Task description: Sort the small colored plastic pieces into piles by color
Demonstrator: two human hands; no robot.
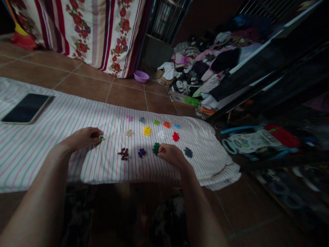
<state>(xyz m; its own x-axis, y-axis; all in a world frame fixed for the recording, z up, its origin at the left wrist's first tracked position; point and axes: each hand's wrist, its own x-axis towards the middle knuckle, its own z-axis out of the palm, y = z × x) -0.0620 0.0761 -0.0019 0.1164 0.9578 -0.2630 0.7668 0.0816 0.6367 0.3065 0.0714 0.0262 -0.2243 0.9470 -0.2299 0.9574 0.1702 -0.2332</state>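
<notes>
The small green piece, showing two tones of green, sits at the fingertips of the left hand, just above the striped cloth. Thumb and fingers pinch it. The right hand is curled at the edge of the dark green heap; from where I stand, I cannot tell whether it grips a piece.

Recommended handling: keep the left pinch light, since so small a part could slip. With the right, take single pieces from the near edge and lift straight up. Avoid dragging the cloth; its folds could merge the purple heap or dark grey heap with the green.

Containers: the heaps lie loose, directly on the cloth. Beyond, a purple basin stands on the tiled floor, contents indistinct. A shallow box nearby holds something bright green.
</notes>
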